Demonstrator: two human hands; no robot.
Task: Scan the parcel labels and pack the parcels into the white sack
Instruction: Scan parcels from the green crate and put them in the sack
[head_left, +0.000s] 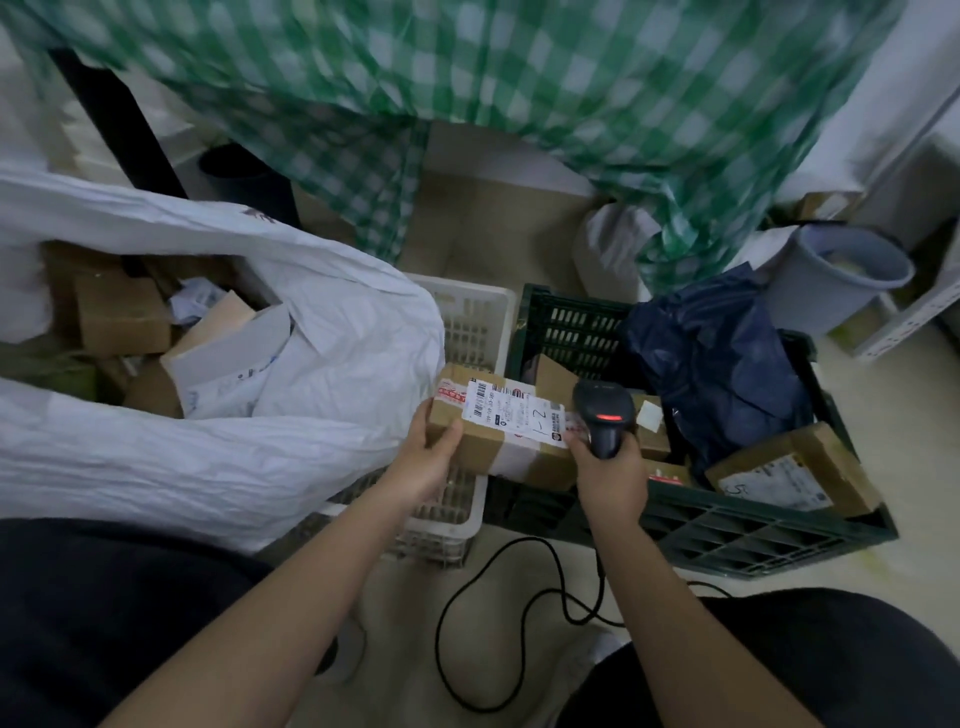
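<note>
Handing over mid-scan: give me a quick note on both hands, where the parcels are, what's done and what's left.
Left hand grips the left end of a cardboard parcel, label up, marked "1-2".
Right hand holds the barcode scanner at the label's right end, red light on.
White sack lies open at left, several boxes and mailers already inside.
Dark green crate at right holds another labelled box and a dark blue bag.
Left: finish this scan, sack the parcel, then work through the crate.
</note>
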